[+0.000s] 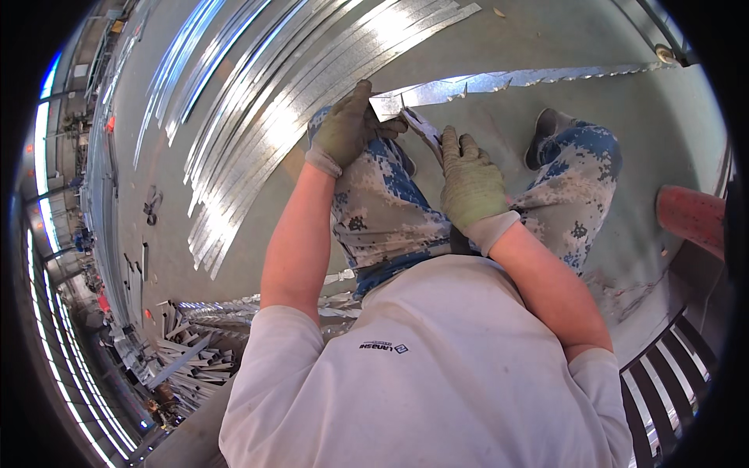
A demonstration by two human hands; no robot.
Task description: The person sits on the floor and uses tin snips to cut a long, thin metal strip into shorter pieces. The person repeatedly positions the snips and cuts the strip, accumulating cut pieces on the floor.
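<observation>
A long, shiny metal strip (484,83) runs from near my left hand to the right, with small bent tabs and notches along its near edge. My left hand (343,132), in a greenish work glove, grips the strip's left end; its thumb points up and its fingertips curl under the metal. My gloved right hand (472,183) is closed around grey pliers (424,131). Their jaws touch the strip's near edge close to the left end; whether they pinch the metal I cannot tell. The strip's end lies above my left knee.
Many flat metal strips (312,86) lie on the floor at the far left. A heap of metal offcuts (191,366) and more notched strips (234,310) sit at lower left. To the right are a red cylinder (690,217) and a slatted metal rack (663,382).
</observation>
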